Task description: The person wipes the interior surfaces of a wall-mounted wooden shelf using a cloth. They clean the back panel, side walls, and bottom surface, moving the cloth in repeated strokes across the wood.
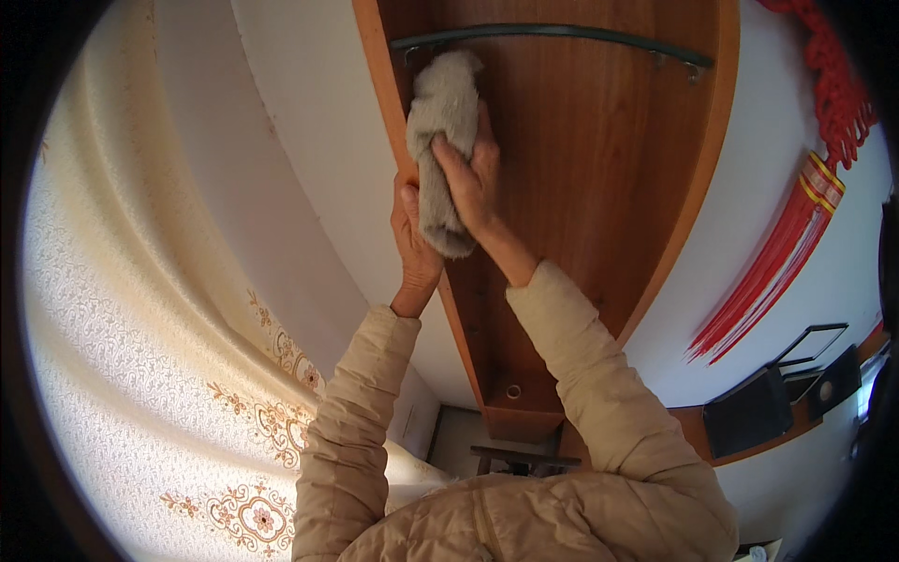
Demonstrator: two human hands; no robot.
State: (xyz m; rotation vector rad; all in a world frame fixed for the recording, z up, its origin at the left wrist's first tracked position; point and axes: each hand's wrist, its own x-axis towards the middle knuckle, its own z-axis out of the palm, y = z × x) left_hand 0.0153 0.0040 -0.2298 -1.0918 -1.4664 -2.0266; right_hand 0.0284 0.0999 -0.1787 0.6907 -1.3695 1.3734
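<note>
My right hand [472, 172] grips a folded grey cloth [449, 105] with a fluffy pile, thumb on top and fingers along its far side. The cloth lies along the inner left side of a brown wooden cabinet [583, 140] that has an open front. My left hand [414, 228] is at the cabinet's left edge, just left of the cloth's lower end; its fingers are partly hidden, and whether it grips the edge or the cloth I cannot tell. Above the cloth, a dark glass shelf [555, 31] on small metal brackets spans the cabinet.
A patterned cream curtain [175, 351] hangs at the left. Right of the cabinet, a red tassel [772, 260] hangs against the white wall. Lower right are black box-shaped objects [748, 414] on a wooden surface. A small ring-shaped thing [514, 391] is in the cabinet's lower part.
</note>
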